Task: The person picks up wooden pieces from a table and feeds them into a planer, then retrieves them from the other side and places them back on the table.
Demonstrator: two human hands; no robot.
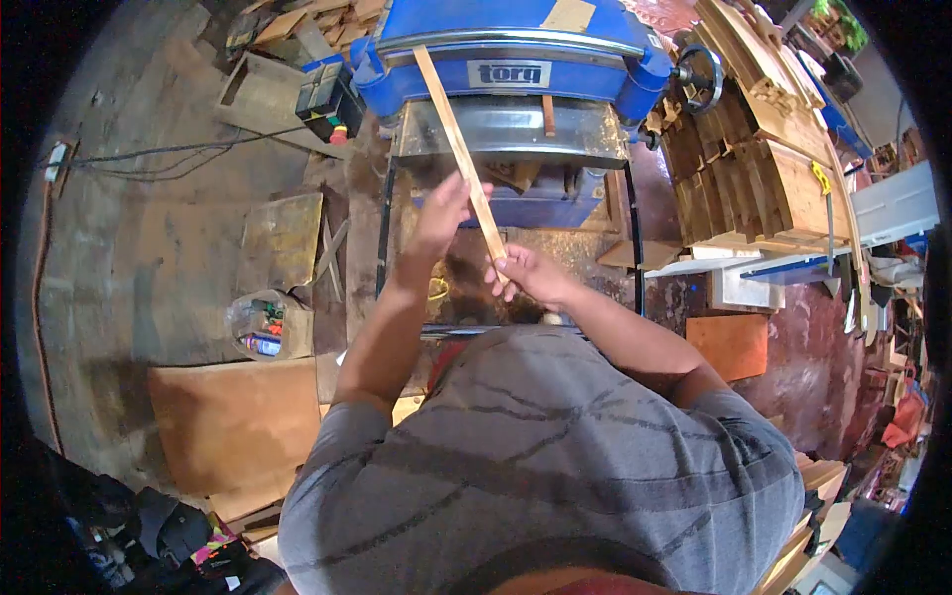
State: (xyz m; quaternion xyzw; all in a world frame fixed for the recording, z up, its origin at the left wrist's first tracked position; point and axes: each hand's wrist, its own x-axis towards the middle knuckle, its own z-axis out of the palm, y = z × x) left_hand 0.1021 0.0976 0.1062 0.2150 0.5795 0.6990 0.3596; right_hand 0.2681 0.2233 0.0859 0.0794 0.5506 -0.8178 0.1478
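A long, thin wooden strip (451, 129) slants across the front of a blue machine (585, 74), its far end over the machine's metal front edge. My right hand (526, 275) pinches the near end of the strip between thumb and fingers. Farther up the strip, my left hand (448, 206) is against its left side, with some fingers passing behind it; the grip there is hard to make out. Below the strip lies the machine's metal bed (506, 134), where a short reddish-brown piece of wood (548, 116) sticks out.
A black box with a red button (332, 99) sits left of the machine, with cables (188, 154) running left. A handwheel (697, 78) and stacked boards (759, 178) are on the right. A bag of cans (268, 325) and a wide panel (233, 426) lie at the left.
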